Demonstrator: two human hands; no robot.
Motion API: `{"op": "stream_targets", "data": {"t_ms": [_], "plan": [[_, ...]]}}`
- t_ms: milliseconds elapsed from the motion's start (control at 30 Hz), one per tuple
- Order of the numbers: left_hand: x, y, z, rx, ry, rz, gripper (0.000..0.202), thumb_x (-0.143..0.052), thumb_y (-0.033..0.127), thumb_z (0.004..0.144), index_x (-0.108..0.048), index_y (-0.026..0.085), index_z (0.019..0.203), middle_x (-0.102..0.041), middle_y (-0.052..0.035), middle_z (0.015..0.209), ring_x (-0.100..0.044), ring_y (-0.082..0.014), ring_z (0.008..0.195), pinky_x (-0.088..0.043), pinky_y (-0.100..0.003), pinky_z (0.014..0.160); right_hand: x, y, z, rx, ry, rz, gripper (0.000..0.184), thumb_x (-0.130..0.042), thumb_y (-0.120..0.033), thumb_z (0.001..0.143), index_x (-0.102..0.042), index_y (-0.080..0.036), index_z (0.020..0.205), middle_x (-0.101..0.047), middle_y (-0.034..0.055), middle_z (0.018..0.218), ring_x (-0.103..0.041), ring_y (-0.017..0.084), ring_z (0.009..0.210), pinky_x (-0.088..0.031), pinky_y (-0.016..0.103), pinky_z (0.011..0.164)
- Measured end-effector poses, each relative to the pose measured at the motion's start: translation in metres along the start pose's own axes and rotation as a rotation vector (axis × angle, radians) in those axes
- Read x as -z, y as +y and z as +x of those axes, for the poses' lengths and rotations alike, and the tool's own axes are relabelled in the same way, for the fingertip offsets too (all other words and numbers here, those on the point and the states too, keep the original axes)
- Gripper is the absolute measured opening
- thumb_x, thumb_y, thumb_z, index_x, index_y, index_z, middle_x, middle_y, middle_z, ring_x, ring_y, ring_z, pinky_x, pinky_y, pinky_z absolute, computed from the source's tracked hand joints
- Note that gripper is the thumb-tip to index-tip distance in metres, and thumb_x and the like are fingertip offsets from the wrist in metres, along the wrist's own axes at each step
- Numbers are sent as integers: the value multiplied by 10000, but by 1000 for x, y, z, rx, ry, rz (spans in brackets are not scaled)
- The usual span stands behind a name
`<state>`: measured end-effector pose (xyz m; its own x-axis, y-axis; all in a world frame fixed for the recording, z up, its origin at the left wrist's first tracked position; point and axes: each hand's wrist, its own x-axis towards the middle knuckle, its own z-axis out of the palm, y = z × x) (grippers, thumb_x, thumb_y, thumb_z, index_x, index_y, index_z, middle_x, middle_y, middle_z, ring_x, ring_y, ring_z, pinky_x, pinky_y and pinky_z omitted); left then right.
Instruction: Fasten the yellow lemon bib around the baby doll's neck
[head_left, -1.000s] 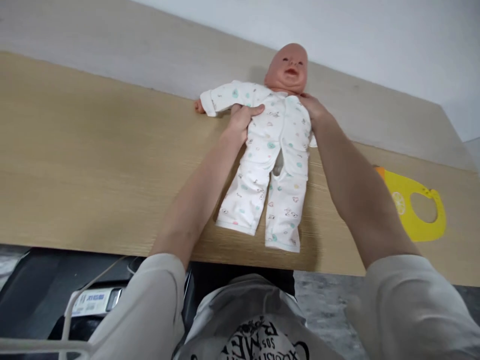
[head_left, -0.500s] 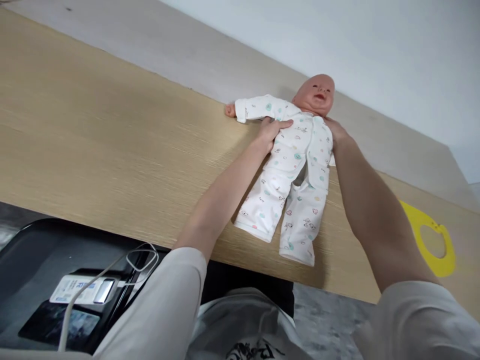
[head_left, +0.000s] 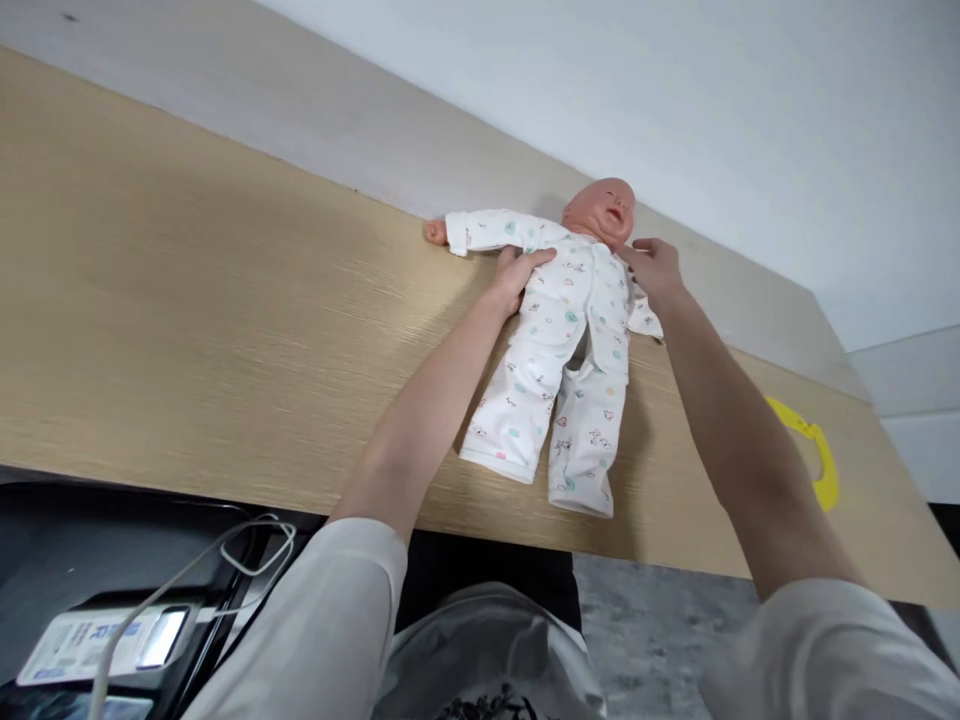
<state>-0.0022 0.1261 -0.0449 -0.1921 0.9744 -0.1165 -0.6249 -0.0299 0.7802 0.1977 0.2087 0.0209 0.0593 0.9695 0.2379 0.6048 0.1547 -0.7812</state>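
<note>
A baby doll (head_left: 600, 213) lies on its back, dressed in a white top (head_left: 555, 290) and white pants (head_left: 517, 410) with small prints. My left hand (head_left: 519, 275) holds the doll's side just below its outstretched arm, thumb on the chest and fingers hidden beneath. Beside the doll's neck, my right hand (head_left: 654, 268) has its fingers bent together at the collar and shoulder of the top; exactly what cloth lies between the fingertips is partly hidden. The sleeve on that side (head_left: 645, 315) hangs down below my right hand. The pant legs point toward me.
The doll rests on a wooden table (head_left: 225, 330) that meets a pale wall (head_left: 675, 90). A yellow ring-shaped piece (head_left: 825, 470) lies to the right, partly behind my forearm. At lower left, a black chair (head_left: 45, 550) carries a white device (head_left: 105, 640) and cable (head_left: 180, 575).
My right hand has come up from the doll's side to its collar, and the sleeve there now shows. My left hand keeps its hold. The view has shifted to the right.
</note>
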Motion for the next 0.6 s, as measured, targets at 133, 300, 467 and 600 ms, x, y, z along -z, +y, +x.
{"op": "stream_targets", "data": {"t_ms": [133, 300, 467, 600], "plan": [[-1, 0, -2, -1, 13, 23, 592, -760, 265, 636, -454, 224, 1142, -601, -119, 1249, -604, -289, 1143, -504, -403, 930, 46, -14, -110, 328, 14, -20, 54, -630, -148, 772, -620, -151, 826, -579, 2, 716, -532, 113, 649, -439, 239, 612], [-1, -3, -1, -34, 50, -11, 506, -730, 252, 623, -469, 212, 1054, -620, -99, 1162, -605, -281, 1117, -501, -411, 940, 87, -10, -294, 556, -284, -149, 72, -599, -136, 825, -603, -200, 857, -597, 22, 789, -525, 119, 630, -432, 244, 550], [0, -5, 1, -59, 54, -92, 452, -704, 242, 608, -478, 215, 998, -629, -104, 1082, -605, -283, 1082, -496, -431, 939, 91, 26, -352, 523, -94, -321, 354, -715, -276, 773, -533, -222, 1071, -514, 28, 812, -458, 126, 592, -406, 259, 482], [3, -3, -11, -100, 58, -66, 377, -675, 196, 616, -499, 223, 948, -635, -78, 1025, -612, -255, 1049, -485, -404, 948, 85, 40, -338, 349, -220, -308, 545, -739, -375, 768, -466, -203, 1206, -573, 27, 815, -530, 140, 635, -460, 265, 531]]}}
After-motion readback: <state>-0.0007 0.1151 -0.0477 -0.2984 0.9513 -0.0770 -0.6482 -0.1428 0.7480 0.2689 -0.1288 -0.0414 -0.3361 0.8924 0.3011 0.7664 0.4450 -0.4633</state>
